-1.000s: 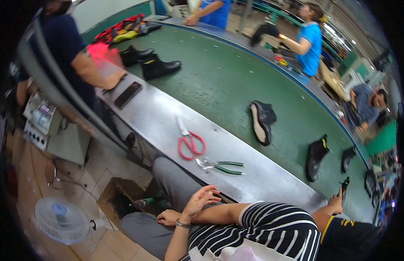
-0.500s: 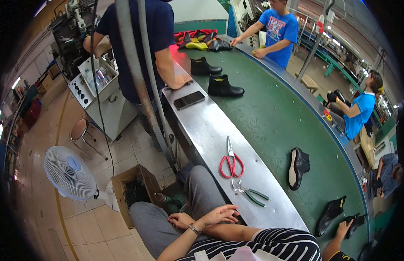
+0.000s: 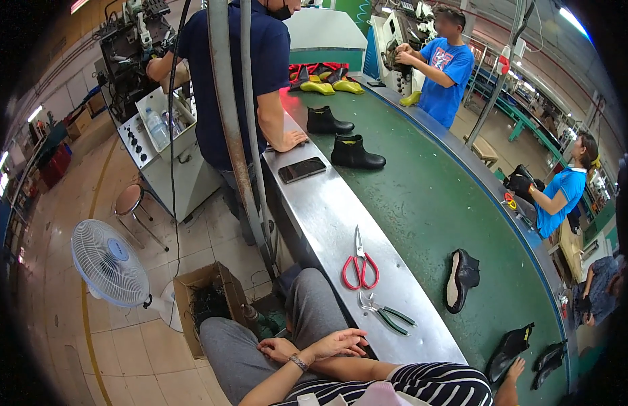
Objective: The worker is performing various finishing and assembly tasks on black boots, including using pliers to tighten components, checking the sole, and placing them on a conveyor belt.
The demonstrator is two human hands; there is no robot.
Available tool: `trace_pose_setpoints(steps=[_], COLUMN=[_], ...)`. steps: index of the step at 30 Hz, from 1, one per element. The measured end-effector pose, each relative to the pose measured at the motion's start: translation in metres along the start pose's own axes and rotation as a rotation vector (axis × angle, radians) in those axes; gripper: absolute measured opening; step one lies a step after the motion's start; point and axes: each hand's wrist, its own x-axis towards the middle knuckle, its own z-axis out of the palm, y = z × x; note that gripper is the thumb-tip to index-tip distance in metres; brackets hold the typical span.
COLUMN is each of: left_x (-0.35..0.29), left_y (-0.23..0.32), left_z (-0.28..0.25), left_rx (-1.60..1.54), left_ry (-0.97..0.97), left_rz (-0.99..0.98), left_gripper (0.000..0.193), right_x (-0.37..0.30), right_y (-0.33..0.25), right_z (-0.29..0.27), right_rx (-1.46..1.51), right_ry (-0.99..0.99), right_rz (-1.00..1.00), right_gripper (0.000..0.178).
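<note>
My forearms cross over my lap. My left hand [image 3: 336, 344], with a metal band on its wrist, reaches across toward the edge of the metal ledge, empty, fingers loosely stretched out. Beneath that wrist, my right hand [image 3: 278, 349] rests open on my grey-trousered leg, partly hidden, holding nothing that shows. Nearest to the hands on the ledge [image 3: 327, 203] lie green-handled cutting pliers [image 3: 388, 315]. Just beyond them are red-handled scissors [image 3: 359, 262], blades pointing away. A black ankle boot [image 3: 462, 279] lies on its side on the green belt [image 3: 415, 203].
Farther along the belt stand two black boots [image 3: 358, 153]; yellow-and-black footwear [image 3: 321, 86] lies at its far end. At lower right, another person's hand [image 3: 513, 373] is beside a black boot [image 3: 509, 352]. A phone [image 3: 302, 170] lies on the ledge. A fan [image 3: 109, 260] and cardboard box [image 3: 209, 291] stand left.
My hands keep their pose; the view has shifted slightly. The far co-worker's hands have risen from the belt toward the machine. The lower-right person's hand has drawn back from the farther boot.
</note>
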Motion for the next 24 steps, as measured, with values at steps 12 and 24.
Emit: trace_pose_setpoints(steps=[12,24], left_x=[0.002,-0.002], left_y=[0.012,-0.026], left_z=[-0.005,0.001], left_rx=[-0.005,-0.017], left_ry=[-0.001,-0.014], left_rz=[0.020,0.066], left_gripper=[0.047,0.043], right_x=[0.006,-0.003], right_y=[-0.009,0.010], right_z=[-0.010,0.006], right_rx=[0.032,0.047], right_ry=[-0.009,0.040], right_rz=[-0.008,-0.087], right_gripper=[0.026,0.024])
